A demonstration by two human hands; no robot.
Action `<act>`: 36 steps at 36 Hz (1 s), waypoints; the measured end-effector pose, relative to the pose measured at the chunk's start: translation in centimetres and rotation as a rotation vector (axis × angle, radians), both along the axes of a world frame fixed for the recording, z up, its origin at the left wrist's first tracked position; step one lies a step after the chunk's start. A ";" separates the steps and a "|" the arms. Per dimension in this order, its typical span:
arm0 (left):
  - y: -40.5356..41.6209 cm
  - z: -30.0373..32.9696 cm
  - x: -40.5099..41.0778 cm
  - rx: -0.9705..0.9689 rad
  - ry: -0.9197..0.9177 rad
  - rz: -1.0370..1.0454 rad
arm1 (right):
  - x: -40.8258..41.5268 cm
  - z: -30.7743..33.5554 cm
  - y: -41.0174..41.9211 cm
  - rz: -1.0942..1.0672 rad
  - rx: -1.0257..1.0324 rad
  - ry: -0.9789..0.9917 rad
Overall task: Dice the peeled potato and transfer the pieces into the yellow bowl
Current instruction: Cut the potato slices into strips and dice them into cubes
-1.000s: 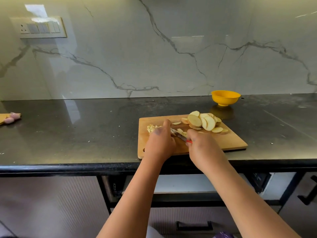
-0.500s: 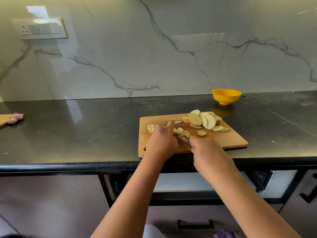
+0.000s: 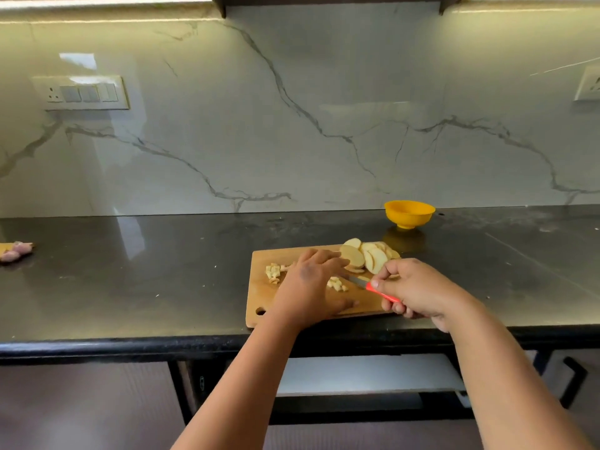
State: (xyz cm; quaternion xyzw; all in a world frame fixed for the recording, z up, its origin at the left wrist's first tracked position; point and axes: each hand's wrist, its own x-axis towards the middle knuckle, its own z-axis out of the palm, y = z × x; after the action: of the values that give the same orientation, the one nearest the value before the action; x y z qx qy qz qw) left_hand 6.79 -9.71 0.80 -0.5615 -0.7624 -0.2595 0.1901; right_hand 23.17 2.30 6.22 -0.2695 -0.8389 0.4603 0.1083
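Right hand grips the red-handled knife; left hand lies flat, fingers out toward the potato slices on the board. Slices look stiff but wet and slippery, so pin them from on top. Knife's pulled back off the dice since a moment ago. Yellow bowl sits behind.

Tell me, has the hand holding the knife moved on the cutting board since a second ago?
Yes. The right hand with the knife has drawn back rightward toward the cutting board's right edge, away from the diced pieces.
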 end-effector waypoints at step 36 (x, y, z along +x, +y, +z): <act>2.6 0.5 -4.0 -0.328 -0.124 0.141 | -7.7 -7.4 3.4 -0.207 0.547 0.468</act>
State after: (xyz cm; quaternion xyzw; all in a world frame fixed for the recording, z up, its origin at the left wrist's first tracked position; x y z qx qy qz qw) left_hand 2.83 -7.10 1.26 -0.5132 -0.8422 -0.1518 0.0665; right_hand 15.46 5.69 -1.16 -0.2015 -0.8517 0.2547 0.4112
